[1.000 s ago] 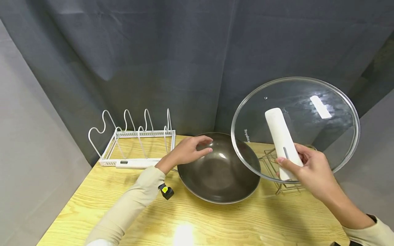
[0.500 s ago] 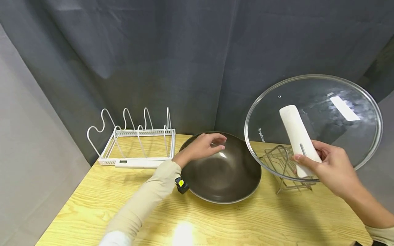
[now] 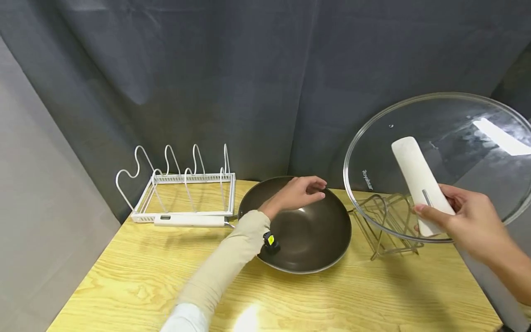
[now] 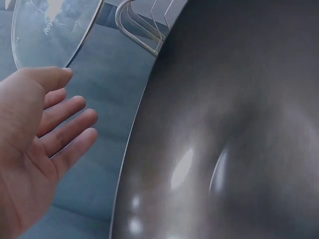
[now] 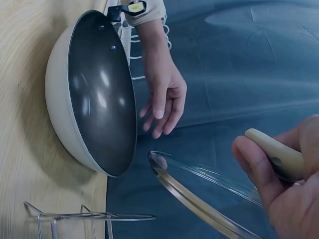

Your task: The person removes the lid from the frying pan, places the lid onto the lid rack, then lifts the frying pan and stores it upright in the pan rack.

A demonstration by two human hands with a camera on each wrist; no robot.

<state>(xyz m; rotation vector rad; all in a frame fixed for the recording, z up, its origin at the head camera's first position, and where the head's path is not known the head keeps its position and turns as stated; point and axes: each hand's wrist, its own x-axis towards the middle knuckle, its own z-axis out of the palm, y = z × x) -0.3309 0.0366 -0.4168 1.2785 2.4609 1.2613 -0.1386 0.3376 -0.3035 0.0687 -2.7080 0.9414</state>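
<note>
A large glass lid (image 3: 452, 152) with a metal rim is held up at the right, tilted. My right hand (image 3: 477, 216) grips the lower end of its long white handle (image 3: 416, 180), thumb on the near side. Below and left of the lid, a dark wok (image 3: 307, 244) stands on the table, its white handle (image 3: 191, 221) pointing left. Over the wok hovers my left hand (image 3: 298, 193), fingers loosely bent and holding nothing. The left wrist view shows this left hand (image 4: 45, 124) beside the wok's rim, palm and fingers bare.
A white wire rack (image 3: 186, 193) with several upright loops stands at the back left, behind the wok's handle. Right of the wok is a grey metal wire rack (image 3: 383, 226), partly seen through the lid. A dark curtain (image 3: 207, 83) hangs along the table's (image 3: 166, 276) back edge.
My right hand has carried the lid to the right, away from the wok. The left hand has moved right, farther over the wok. Both racks and the wok stay in place.
</note>
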